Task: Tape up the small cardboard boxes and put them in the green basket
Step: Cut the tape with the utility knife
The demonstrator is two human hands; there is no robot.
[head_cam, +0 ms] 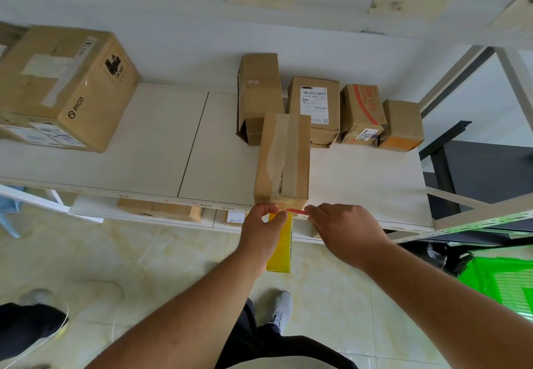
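Observation:
A small cardboard box (284, 161) lies at the front edge of the white shelf (161, 143), with a strip of brown tape along its top. My left hand (261, 230) grips a yellow tape roll (279, 247) just below the box's near end. My right hand (343, 230) pinches a thin red cutter (295, 211) pointed at the tape beside the box edge. Several more small boxes (314, 109) stand behind it. The green basket (501, 282) sits on the floor at the lower right.
A large PICO carton (66, 86) fills the shelf's left end. Flat boxes (161, 210) lie on the lower shelf. A black table (476, 163) stands to the right. Another person's shoe and leg (28, 319) are on the floor at left.

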